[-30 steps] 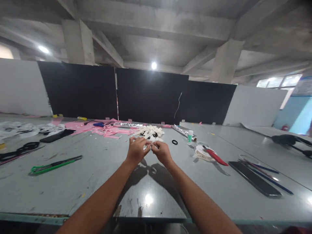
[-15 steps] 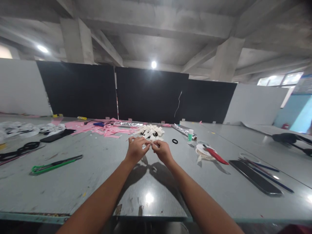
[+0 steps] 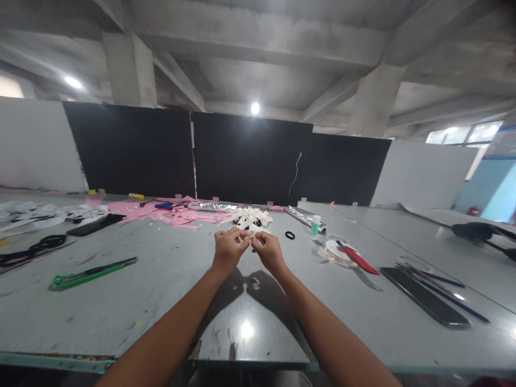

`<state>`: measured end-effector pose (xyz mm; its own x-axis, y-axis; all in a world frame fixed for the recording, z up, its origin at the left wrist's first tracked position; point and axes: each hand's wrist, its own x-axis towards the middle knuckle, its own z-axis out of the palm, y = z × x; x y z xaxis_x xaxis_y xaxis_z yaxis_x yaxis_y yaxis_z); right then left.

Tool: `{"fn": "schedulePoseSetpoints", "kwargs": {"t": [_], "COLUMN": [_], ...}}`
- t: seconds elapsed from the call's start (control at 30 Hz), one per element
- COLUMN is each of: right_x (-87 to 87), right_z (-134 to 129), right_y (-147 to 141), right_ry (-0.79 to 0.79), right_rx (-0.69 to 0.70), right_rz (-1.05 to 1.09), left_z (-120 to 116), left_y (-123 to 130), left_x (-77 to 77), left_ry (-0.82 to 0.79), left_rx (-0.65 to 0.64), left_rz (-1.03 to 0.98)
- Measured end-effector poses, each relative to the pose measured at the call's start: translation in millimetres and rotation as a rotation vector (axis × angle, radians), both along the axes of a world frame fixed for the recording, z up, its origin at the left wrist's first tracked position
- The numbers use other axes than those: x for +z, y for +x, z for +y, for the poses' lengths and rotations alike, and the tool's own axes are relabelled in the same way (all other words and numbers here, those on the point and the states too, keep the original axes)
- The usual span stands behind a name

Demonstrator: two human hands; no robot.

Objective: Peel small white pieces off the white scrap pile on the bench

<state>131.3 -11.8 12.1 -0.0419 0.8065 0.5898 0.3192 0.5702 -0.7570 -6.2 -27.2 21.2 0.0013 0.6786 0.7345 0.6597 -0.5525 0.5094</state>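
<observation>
While both hands pinch it, white strip [image 3: 246,240] crumples.

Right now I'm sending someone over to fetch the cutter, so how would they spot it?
On the grey table, look left of the left hand. The green utility knife lies alone near the front edge, the only green-handled tool there.

Ceiling lamps [image 3: 255,108] lit the room evenly; one glared off the glossy counter [image 3: 246,329], arms cast soft shadows, and wide-angle distortion bent and blurred the edges.
</observation>
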Motion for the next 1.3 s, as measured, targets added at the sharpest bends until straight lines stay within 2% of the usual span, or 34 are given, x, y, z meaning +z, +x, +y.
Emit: {"fn": "schedulePoseSetpoints", "kwargs": {"t": [0.2, 0.37, 0.53, 0.7, 0.9, 1.1, 1.3], "right_x": [5.9, 9.9, 4.0, 2.0, 5.1, 2.7, 0.0], "right_z": [-2, -5, 1, 3, 0, 1, 1], "right_y": [-1, -1, 0, 0, 2, 2, 2], "right_ry": [-0.04, -0.048, -0.059, -0.085, 0.004, 0.031, 0.082], "right_rx": [0.009, 0.022, 0.092, 0.133, 0.021, -0.02, -0.097], "right_rz": [0.089, 0.116, 0.155, 0.155, 0.02, -0.032, -0.125], "left_z": [8, 10, 10, 15, 15, 15, 15], "left_y": [2, 0, 0, -1, -3, -4, -4], "left_x": [-3.7, -3.4, -3.2, -7.3, -8.7, -8.9, -10.2], "left_ry": [-0.095, -0.118, -0.152, -0.149, -0.131, -0.123, -0.117], "left_rx": [-0.116, -0.113, -0.11, -0.124, -0.144, -0.145, -0.102], "left_rz": [-0.268, -0.362, -0.426, -0.408, -0.3, -0.194, -0.207]}}
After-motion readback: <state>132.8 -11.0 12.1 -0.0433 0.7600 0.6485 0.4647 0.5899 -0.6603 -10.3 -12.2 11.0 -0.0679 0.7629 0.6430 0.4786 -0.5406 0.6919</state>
